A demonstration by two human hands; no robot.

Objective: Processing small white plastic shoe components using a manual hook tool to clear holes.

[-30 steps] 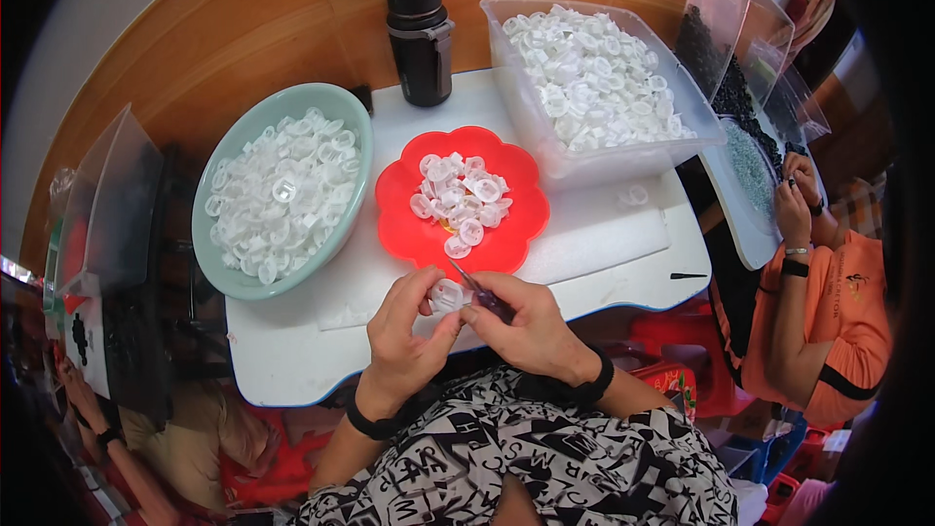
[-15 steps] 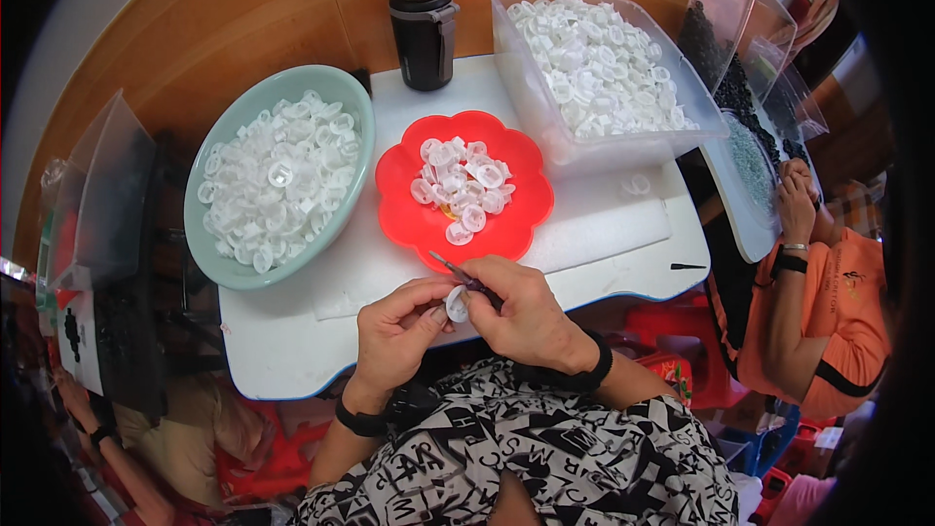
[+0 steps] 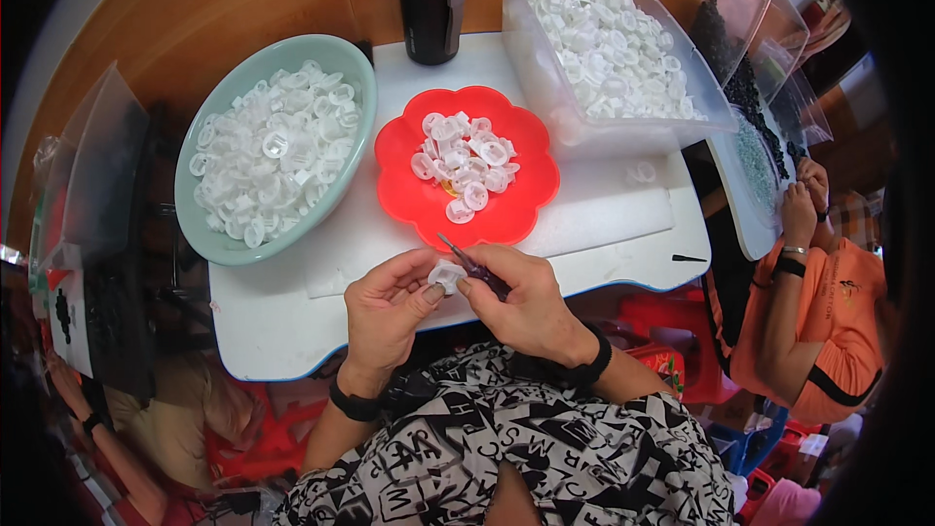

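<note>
Basin of smooth green plastic is heaped with glossy pieces; one translucent, rounded part is pinched in the left hand, just before the scalloped red dish; the slim tool is gripped by the right hand, back uppermost, long axis slanting, tip aimed forward-left.

We've got one wide fisheye view, worn on the head, looking down and forward. We're close above the left hand and right hand, near mid-view; patterned garment nearest us, white table beyond, wooden panel at the far side. We catch a neighbour's forearm left, an orange shirt right; straight edges bend outward.
</note>
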